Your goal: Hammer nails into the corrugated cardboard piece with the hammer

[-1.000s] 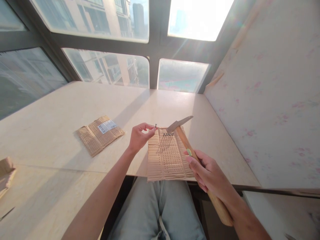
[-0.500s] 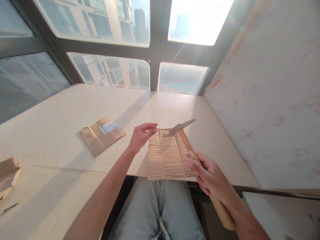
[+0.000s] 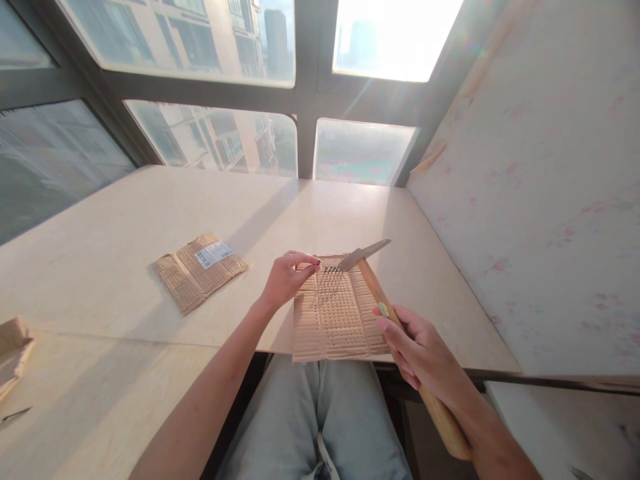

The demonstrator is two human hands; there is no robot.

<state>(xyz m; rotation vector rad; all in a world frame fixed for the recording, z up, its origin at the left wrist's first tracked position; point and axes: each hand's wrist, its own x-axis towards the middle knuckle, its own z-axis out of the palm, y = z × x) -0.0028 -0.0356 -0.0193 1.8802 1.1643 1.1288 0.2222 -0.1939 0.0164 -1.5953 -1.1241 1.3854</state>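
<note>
Lower now than a second ago, the left hand (image 3: 285, 283) has dropped from above the card to its far edge. On the table (image 3: 150, 213), a scrap (image 3: 13, 347) lies at the far left, and a labelled card (image 3: 200, 270) lies well apart from the work. The left thumb and forefinger are pressed together on what looks like a small nail (image 3: 318, 265), mostly hidden, at the left end of a row of nails (image 3: 333, 269). That row stands in the holed card (image 3: 335, 327) at the table's near edge. Just right of the row hangs the hammer (image 3: 371, 285), head over the card. The right hand (image 3: 425, 353) is wrapped round its wooden handle about halfway down. To my eye the nail wants holding upright in its hole, fingertips low and clear of the head. Light taps would suit such soft card.
</note>
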